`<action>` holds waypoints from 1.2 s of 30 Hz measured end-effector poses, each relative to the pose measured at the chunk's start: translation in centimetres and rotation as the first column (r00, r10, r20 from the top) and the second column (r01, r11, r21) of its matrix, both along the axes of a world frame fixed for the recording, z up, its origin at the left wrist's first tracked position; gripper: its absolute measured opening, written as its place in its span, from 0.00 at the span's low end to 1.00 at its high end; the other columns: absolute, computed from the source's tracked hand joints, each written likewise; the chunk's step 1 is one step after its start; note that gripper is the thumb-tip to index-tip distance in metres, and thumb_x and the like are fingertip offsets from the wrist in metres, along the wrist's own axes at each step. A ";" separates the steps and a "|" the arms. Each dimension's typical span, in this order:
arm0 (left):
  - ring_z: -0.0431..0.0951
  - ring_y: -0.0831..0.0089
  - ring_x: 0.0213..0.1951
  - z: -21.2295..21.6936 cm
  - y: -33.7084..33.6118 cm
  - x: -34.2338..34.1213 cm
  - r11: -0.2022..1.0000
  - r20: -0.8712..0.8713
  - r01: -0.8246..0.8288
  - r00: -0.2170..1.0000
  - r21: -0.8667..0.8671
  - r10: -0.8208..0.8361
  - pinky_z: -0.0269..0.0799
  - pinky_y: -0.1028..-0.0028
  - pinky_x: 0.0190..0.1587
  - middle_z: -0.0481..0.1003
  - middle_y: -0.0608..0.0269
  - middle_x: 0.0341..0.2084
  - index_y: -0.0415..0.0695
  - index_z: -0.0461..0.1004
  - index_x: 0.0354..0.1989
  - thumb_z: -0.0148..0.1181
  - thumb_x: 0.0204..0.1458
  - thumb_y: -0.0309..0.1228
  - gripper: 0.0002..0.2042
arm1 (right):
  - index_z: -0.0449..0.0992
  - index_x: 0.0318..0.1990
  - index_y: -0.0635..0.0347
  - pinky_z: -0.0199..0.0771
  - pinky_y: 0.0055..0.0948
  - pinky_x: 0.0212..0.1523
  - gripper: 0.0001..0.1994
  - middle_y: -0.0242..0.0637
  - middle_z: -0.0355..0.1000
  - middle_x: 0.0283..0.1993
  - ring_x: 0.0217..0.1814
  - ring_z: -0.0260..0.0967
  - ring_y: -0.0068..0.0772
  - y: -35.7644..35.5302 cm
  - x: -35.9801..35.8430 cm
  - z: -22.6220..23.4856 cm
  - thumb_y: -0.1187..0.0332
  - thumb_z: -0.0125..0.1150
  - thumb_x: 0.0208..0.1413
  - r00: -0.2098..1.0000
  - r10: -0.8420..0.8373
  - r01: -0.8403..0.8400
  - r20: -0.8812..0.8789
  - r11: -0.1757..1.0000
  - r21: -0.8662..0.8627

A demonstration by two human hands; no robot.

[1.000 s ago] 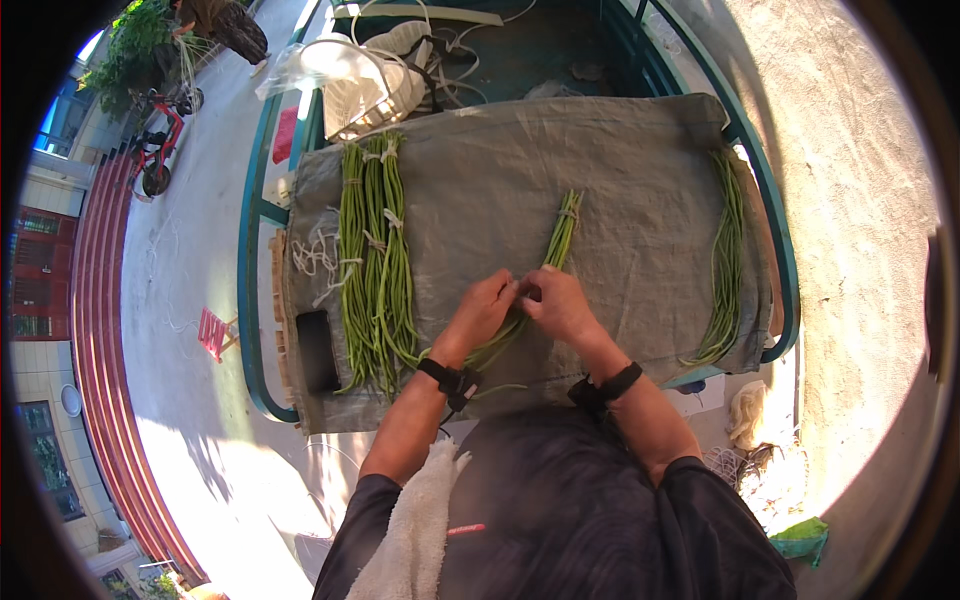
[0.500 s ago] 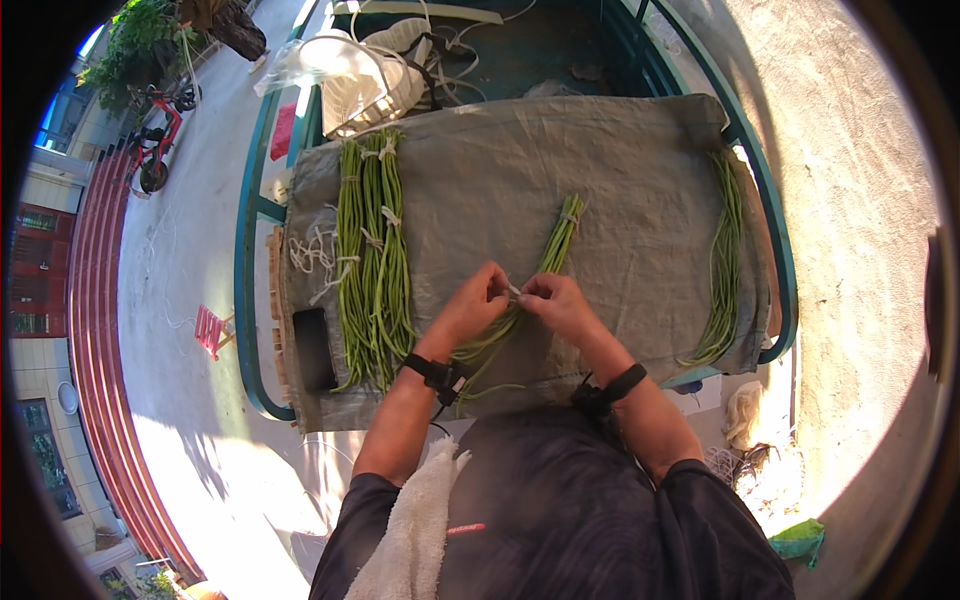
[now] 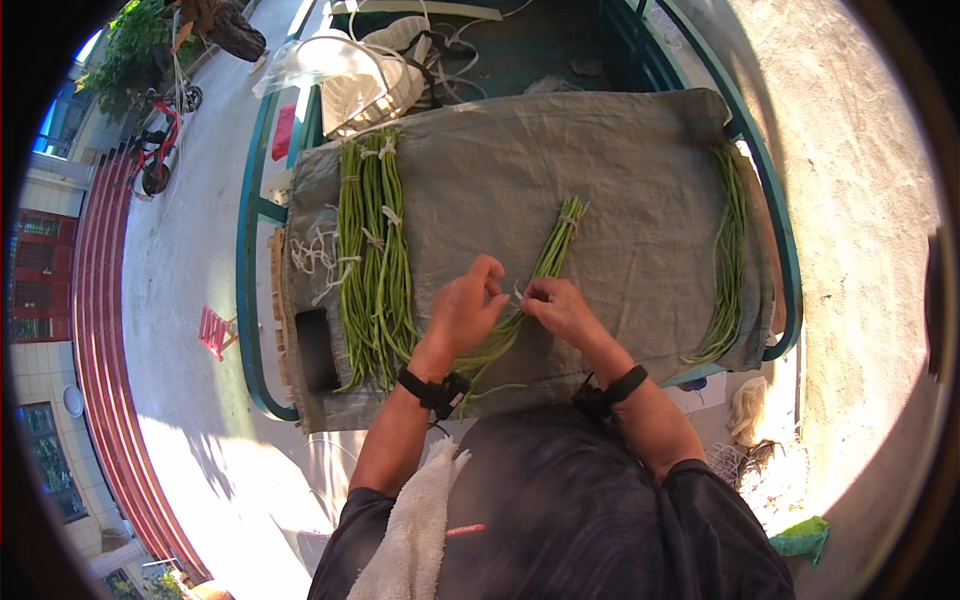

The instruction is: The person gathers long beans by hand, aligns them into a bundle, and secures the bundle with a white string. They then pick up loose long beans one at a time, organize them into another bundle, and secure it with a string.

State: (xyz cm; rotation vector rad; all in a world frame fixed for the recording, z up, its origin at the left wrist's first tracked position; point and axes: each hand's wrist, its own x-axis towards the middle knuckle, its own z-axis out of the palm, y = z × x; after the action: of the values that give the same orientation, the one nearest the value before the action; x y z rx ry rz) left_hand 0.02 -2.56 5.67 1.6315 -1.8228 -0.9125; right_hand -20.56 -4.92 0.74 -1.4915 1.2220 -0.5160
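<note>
- A white towel (image 3: 415,530) lies over your left shoulder, nearest the camera, against your dark shirt.
- Each of your wrists carries a black band; your forearms come up from the lower edge and meet over the near half of the bench (image 3: 640,150), which is covered by a grey cloth.
- Your left hand (image 3: 465,312) is curled, fingers bent in toward the thumb, pinching a thin pale string (image 3: 516,294) just above the bean bundle (image 3: 530,290).
- Your right hand (image 3: 560,308) is likewise closed to a pinch on the same string, its fingertips almost touching those of the left hand; you can't tell from here how the string wraps.
- The bean bundle lies slantwise on the cloth under both hands, its far end already tied with a pale band, its near end running toward your left wrist.
- To your left, a row of tied bean bundles (image 3: 372,260) lies lengthwise, with loose white strings (image 3: 315,255) just beside it near the bench edge.
- Well apart on your right, loose long beans (image 3: 728,260) lie along the cloth's edge.
- Farthest off, a white wire basket (image 3: 365,85) stands beyond the cloth.
</note>
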 end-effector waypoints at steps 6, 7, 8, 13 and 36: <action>0.78 0.65 0.27 0.5 -1.3 -1.1 1.000 -0.188 0.022 0.982 0.008 -0.020 0.71 0.67 0.32 0.79 0.60 0.27 0.43 0.67 0.46 0.69 0.50 0.26 0.19 | 0.80 0.39 0.62 0.74 0.47 0.43 0.13 0.49 0.77 0.39 0.43 0.76 0.54 0.2 0.3 0.2 0.62 0.61 0.53 0.988 0.102 -0.118 -0.117 0.984 -0.136; 0.78 0.65 0.27 0.3 -1.5 -1.2 1.000 -0.188 0.023 0.982 0.007 -0.022 0.71 0.67 0.32 0.79 0.60 0.27 0.43 0.67 0.46 0.69 0.50 0.26 0.19 | 0.80 0.40 0.62 0.74 0.48 0.44 0.13 0.49 0.77 0.40 0.44 0.76 0.55 0.2 0.3 0.2 0.63 0.61 0.53 0.984 0.115 -0.136 -0.135 0.978 -0.157; 0.78 0.67 0.27 0.2 -1.7 -1.3 0.999 -0.158 0.031 0.987 0.031 -0.026 0.71 0.67 0.33 0.79 0.59 0.28 0.42 0.67 0.46 0.69 0.50 0.26 0.18 | 0.80 0.40 0.62 0.74 0.48 0.44 0.13 0.49 0.77 0.40 0.44 0.76 0.55 0.3 0.5 0.6 0.63 0.61 0.53 0.984 0.115 -0.136 -0.135 0.978 -0.157; 0.78 0.73 0.30 -0.5 -2.9 -1.4 0.990 -0.225 0.069 0.973 0.124 -0.040 0.72 0.71 0.34 0.80 0.57 0.30 0.41 0.66 0.45 0.69 0.51 0.26 0.17 | 0.79 0.41 0.64 0.74 0.47 0.46 0.13 0.51 0.77 0.40 0.46 0.76 0.56 0.5 0.5 1.1 0.63 0.60 0.57 0.995 0.077 -0.081 -0.058 0.994 -0.073; 0.78 0.81 0.34 -6.9 -0.2 0.0 0.923 -0.600 0.098 0.784 0.371 0.158 0.74 0.76 0.37 0.81 0.67 0.31 0.36 0.79 0.38 0.66 0.57 0.25 0.05 | 0.79 0.37 0.65 0.75 0.37 0.39 0.10 0.44 0.78 0.34 0.35 0.76 0.39 0.0 -0.3 -0.6 0.69 0.65 0.49 0.995 0.072 -0.071 0.070 0.997 -0.012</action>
State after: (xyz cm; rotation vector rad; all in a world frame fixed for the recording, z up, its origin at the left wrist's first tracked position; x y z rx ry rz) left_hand 0.02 -2.72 -1.22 1.3170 -1.1937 -1.6482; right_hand -20.87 -4.94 0.16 -1.5075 1.1092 -0.5226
